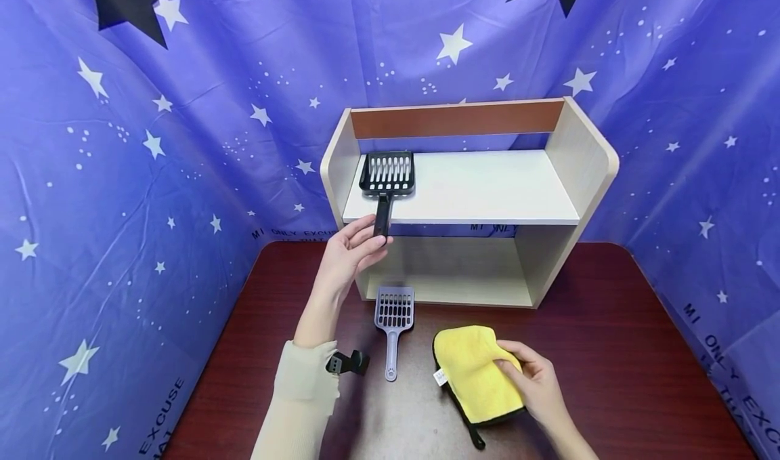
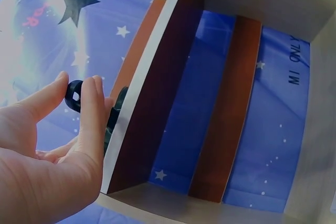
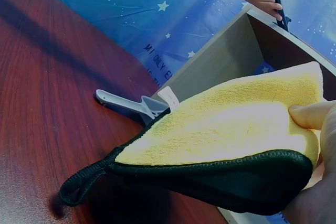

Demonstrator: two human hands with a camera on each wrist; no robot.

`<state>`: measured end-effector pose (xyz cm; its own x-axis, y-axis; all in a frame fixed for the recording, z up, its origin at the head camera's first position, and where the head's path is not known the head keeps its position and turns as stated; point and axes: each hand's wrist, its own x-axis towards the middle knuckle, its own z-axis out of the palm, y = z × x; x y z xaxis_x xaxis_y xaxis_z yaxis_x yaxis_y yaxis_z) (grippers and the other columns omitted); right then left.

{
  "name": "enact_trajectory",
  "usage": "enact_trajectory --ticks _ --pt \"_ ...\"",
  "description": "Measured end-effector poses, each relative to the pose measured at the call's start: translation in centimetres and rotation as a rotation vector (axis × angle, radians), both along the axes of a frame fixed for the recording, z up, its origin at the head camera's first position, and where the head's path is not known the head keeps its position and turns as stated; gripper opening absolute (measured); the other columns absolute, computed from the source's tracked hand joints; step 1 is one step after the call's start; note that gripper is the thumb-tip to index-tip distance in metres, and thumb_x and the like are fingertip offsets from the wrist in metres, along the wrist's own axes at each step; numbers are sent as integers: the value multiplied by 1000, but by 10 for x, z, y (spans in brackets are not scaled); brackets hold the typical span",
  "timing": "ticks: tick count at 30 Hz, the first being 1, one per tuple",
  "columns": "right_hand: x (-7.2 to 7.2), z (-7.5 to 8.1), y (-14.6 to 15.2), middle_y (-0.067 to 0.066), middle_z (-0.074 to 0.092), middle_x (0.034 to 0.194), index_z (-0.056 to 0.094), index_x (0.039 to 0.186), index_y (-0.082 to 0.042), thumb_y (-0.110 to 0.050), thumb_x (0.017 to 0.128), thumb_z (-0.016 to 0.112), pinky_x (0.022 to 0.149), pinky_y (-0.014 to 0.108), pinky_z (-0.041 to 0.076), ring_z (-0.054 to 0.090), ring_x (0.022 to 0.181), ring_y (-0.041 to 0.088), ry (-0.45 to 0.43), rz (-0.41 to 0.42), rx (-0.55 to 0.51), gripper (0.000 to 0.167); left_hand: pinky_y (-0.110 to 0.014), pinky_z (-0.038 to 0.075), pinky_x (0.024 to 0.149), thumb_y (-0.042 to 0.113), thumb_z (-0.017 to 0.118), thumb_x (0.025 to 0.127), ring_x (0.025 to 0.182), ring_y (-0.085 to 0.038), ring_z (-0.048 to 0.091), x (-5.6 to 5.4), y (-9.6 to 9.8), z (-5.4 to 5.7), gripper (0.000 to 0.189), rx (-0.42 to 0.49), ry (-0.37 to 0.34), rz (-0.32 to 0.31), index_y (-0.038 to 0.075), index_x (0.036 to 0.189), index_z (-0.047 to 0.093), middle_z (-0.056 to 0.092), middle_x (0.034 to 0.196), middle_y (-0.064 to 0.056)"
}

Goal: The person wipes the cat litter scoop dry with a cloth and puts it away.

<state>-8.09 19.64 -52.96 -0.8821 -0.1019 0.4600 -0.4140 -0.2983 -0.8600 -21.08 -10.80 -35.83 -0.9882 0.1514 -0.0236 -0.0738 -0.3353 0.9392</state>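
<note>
My left hand (image 1: 355,251) pinches the handle of a black slotted litter scoop (image 1: 382,216) between thumb and fingers. The scoop's head lies at the left end of the white upper shelf (image 1: 487,185), its handle jutting past the front edge. From the left wrist view, only the handle's end and part of the dark head show. In my right hand (image 1: 536,382) is a yellow cloth (image 1: 478,372) with black edging, a white tag and a hanging loop, gripped at its right side above the table. A grey litter scoop (image 1: 395,318) lies on the table between the hands.
The two-level wooden shelf unit (image 1: 575,175) stands at the back of the dark red table (image 1: 640,351). Its lower level (image 1: 453,270) is open at the front. Blue star-patterned curtains (image 1: 152,243) surround the table on the back and sides.
</note>
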Motion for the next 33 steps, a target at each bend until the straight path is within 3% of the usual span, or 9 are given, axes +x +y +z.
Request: enact_trajectory --ticks 8,11,17,25,33 --pt "2 -2 0 -5 73 110 65 121 2 26 89 47 68 17 59 69 90 3 -11 -33 11 44 -25 60 86 -6 60 94 88 -8 74 -7 3 -1 55 5 -6 12 2 147 44 71 115 -9" --pt "2 -3 0 -5 73 110 66 121 1 26 89 47 68 17 59 69 90 2 -19 -41 16 44 -25 60 86 -6 60 94 88 -8 74 -7 3 -2 55 9 -9 13 3 147 44 71 112 -7" --pt "1 -3 2 -5 73 110 65 121 2 26 89 47 68 17 59 69 90 2 -13 -37 16 44 -26 60 86 -5 61 94 88 -9 74 -4 2 -2 56 -8 -6 23 3 147 44 66 128 -19" --pt "1 -4 2 -5 73 110 65 122 2 26 89 46 69 17 59 69 91 2 -7 -24 8 45 -25 60 86 -7 58 95 89 -9 74 1 -2 -11 56 -5 -6 1 2 148 42 72 106 2" --pt "2 -4 2 -4 73 110 65 121 2 26 89 46 69 17 59 69 91 3 -7 -30 5 45 -26 60 87 -7 57 95 90 -9 73 9 -7 -26 56 -38 -15 -12 1 148 41 67 124 -9"
